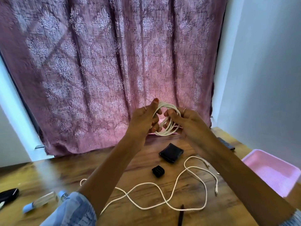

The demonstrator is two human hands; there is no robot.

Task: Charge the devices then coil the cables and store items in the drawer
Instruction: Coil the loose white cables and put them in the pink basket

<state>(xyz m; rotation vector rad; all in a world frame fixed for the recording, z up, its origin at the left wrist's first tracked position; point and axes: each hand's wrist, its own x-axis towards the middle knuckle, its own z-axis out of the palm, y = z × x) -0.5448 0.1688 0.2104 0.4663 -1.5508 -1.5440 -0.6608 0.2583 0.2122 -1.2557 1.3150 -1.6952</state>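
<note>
Both hands are raised above the wooden table (65,173), in front of the curtain. My left hand (143,119) and my right hand (187,121) hold a white cable wound into a coil (169,129) between them, fingers curled round its loops. A second white cable (162,199) lies uncoiled and tangled on the table below my forearms. A small black charger cube (158,171) and a flat black case (171,152) sit on the table beyond that cable.
A pink tray (273,170) stands at the right edge of the table. A dark device (8,194) and a clear bottle with a blue cap (40,201) lie at the left. A dark pen (181,214) lies near the front. A patterned curtain (105,70) hangs behind.
</note>
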